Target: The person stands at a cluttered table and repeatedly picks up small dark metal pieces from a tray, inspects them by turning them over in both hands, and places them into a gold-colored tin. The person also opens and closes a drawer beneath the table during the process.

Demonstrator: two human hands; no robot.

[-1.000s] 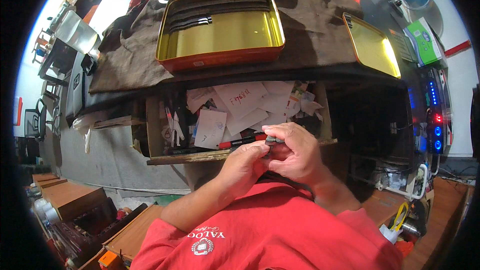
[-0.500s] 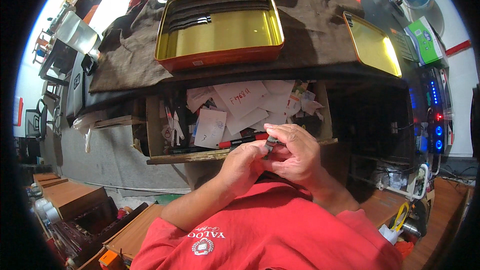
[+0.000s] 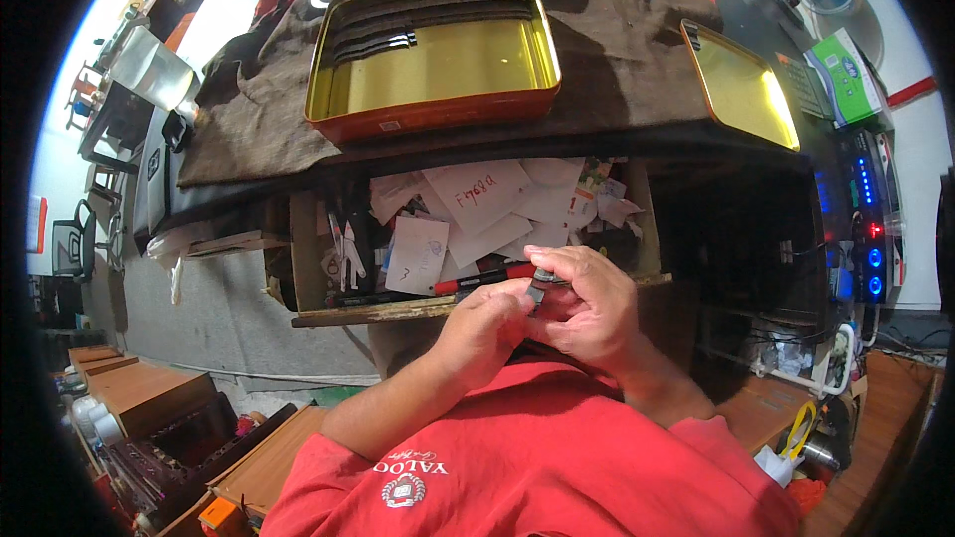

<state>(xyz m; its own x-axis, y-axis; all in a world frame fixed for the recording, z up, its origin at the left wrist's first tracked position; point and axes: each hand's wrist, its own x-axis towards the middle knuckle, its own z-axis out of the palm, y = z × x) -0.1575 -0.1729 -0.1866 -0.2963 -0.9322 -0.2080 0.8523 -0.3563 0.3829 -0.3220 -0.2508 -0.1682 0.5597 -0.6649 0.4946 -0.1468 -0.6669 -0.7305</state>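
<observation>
Small dark pieces [image 3: 537, 294] have tipped a bit in the person's grip since a second ago. Left to right: red tin [image 3: 458, 113] with a gold inside, sitting on brown cloth [image 3: 617, 70], then left hand [image 3: 484, 316] pinching the pieces, right hand [image 3: 592, 300] pinching them from the other side, both by the open drawer [image 3: 343, 317], then a shallow gold lid [image 3: 746, 94] well apart.

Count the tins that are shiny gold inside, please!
2. The deep tin sits on the brown cloth, and the shallow tin lies off to its right. Others could be hidden under things.
</observation>
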